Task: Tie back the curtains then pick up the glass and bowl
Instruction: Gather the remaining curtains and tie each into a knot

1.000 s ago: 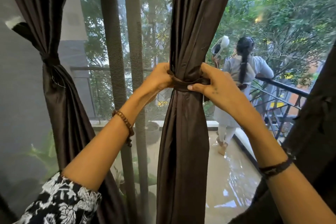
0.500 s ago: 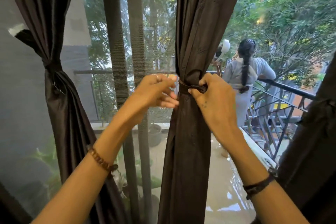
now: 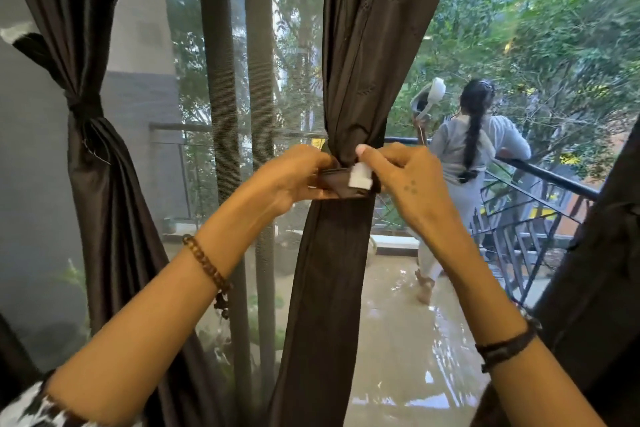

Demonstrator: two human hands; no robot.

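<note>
Both hands have come round to the front of the middle curtain (image 3: 332,270) since half a second back: the left hand (image 3: 287,177) was off the fabric with loose fingers, now it pinches one end of the tie-back strap (image 3: 334,182), and the right hand (image 3: 405,180) has turned so a white fastener patch (image 3: 360,177) on the strap's other end faces the camera. Hands close together, each pinching a strap end, ends nearly overlapping at the gathered waist of the curtain. Judgement: strap is wrapped, closing the two ends is all that's left for this curtain.

Left curtain (image 3: 93,156) already cinched with its own tie. Right curtain (image 3: 602,253) at the frame edge looks gathered too, tie not clear. Glass and bowl not in view, so the pick-up part is not yet begun.

Room: tall window with a dark frame post (image 3: 221,115) and mesh screen. Outside is a balcony with wet floor (image 3: 398,340), black railing (image 3: 540,170), potted plants and trees beyond. Another person (image 3: 467,156) stands on the balcony, back to the camera, holding a white long-handled object up. No bench visible.
</note>
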